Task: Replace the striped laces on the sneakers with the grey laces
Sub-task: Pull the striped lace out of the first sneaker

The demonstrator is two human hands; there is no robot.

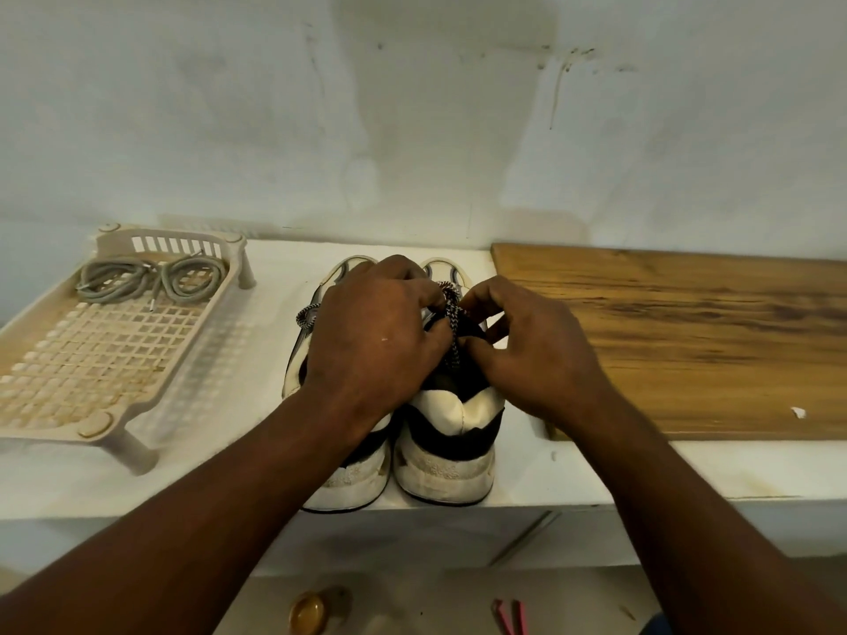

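Two black-and-white sneakers stand side by side on the white shelf, heels toward me: the left sneaker (353,478) and the right sneaker (451,446). Both carry black-and-white striped laces (453,334). My left hand (371,332) lies over the left shoe and pinches the striped lace of the right shoe. My right hand (527,346) pinches the same lace from the other side, fingers curled. A loop of the left shoe's lace (306,316) sticks out beside my left hand. The grey laces (146,279) lie coiled in the beige basket tray (91,359) at the left.
A wooden board (678,341) lies on the white shelf (550,478) to the right of the shoes. The wall rises straight behind. Below the shelf edge, on the floor, are a round amber object (308,614) and pink sticks (511,616).
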